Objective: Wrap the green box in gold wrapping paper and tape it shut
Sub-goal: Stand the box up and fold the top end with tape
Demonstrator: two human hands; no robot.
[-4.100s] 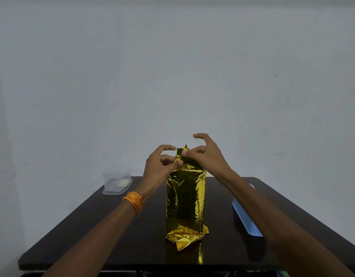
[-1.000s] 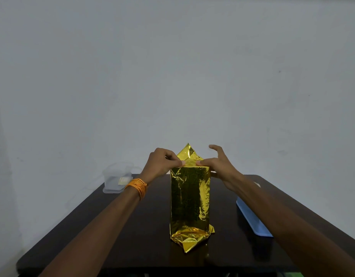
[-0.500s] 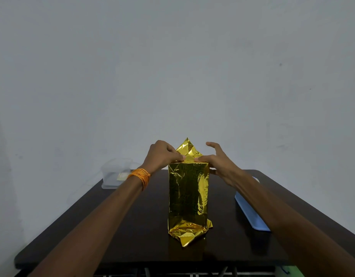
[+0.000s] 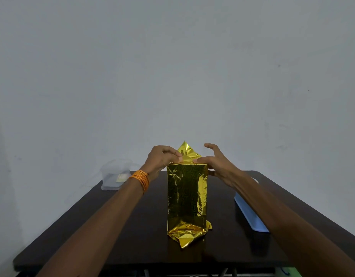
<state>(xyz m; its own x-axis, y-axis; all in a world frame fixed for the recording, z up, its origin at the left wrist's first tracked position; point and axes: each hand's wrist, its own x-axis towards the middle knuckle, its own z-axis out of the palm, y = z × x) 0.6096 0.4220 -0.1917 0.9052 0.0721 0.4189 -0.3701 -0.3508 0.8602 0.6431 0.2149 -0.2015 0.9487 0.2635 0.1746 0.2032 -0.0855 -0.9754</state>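
Note:
The box, fully covered in gold wrapping paper [image 4: 186, 194], stands upright in the middle of the dark table [image 4: 132, 226]; no green shows. A triangular flap of paper [image 4: 186, 150] sticks up at its top, and a crumpled fold spreads at its base. My left hand [image 4: 162, 158] is at the top left corner, fingers curled, pinching the paper along the top edge. My right hand [image 4: 216, 162] is at the top right corner: its index finger lies straight along the top fold and presses it, the thumb rests on the side, the other fingers are spread above.
A clear plastic container [image 4: 115, 176] sits at the table's far left corner. A flat light blue tray [image 4: 250, 214] lies along the right side, partly hidden under my right forearm. A plain wall stands behind the table.
Since four seconds ago the top paper has been creased into an upright triangular flap. Over the last second both hands have stayed at the top corners, barely shifting.

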